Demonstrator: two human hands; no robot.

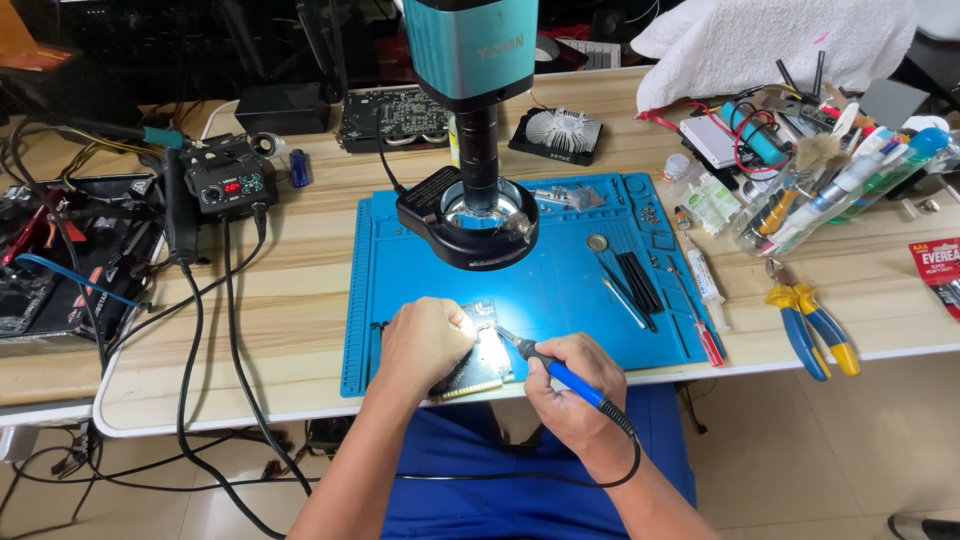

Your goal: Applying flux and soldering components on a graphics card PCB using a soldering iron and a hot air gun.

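Steadiness matters most, I think: the left hand point(425, 340), fingers curled and pressing down, should keep the circuit board point(480, 362) flat on the blue mat point(560, 290), while the right hand point(570, 385), clenched around the blue-handled soldering iron point(555, 370), brings only the tip in. The board lies half hidden under the left fingers; its exposed part, just beyond the iron tip, is brightly lit, with a gold edge toward the person.

A matt blue rubbery mat point(560, 290) covers a pale wood-grain table point(300, 300). The soldering iron point(560, 375) has a glossy blue plastic grip and metal tip; the circuit board point(485, 355) gleams under light. A white cloth towel point(770, 40) looks rough; pliers point(810, 325) show smooth plastic handles.
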